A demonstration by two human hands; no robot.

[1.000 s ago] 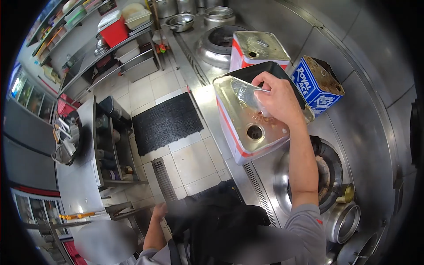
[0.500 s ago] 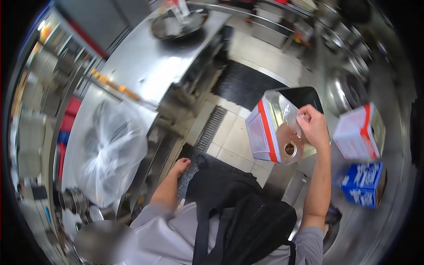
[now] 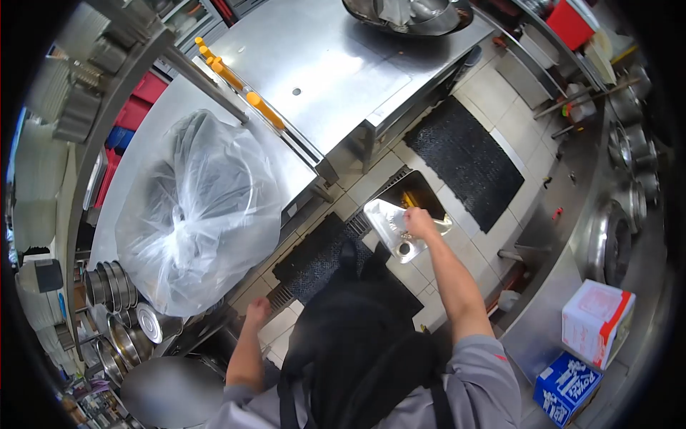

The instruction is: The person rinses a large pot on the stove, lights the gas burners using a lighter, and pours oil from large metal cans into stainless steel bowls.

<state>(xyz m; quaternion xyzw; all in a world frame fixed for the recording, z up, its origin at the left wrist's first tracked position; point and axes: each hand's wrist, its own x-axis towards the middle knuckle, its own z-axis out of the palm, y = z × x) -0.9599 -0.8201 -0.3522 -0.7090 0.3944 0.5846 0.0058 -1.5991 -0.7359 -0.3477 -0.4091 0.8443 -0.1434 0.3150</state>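
My right hand (image 3: 419, 223) is closed on the top of a square metal tin (image 3: 389, 223), with the tin's round spout hole facing up. The tin is low over the tiled floor; whether it touches the floor I cannot tell. Right beside it is a dark open bin (image 3: 431, 191) with something yellow inside. The tin partly covers this bin. My left hand (image 3: 259, 312) hangs at my left side, its fingers curled with nothing showing in them.
A knotted clear plastic bag (image 3: 207, 214) lies on the steel table (image 3: 314, 64) at left. A wok (image 3: 407, 18) sits at its far end. Black mats (image 3: 468, 164) lie on the floor. Right, a white-and-red tin (image 3: 597, 322) stands by a blue box (image 3: 568, 386).
The tin has gone down from in front of me to near the floor, still in my right hand. My view has turned, and the left hand has shifted a little.
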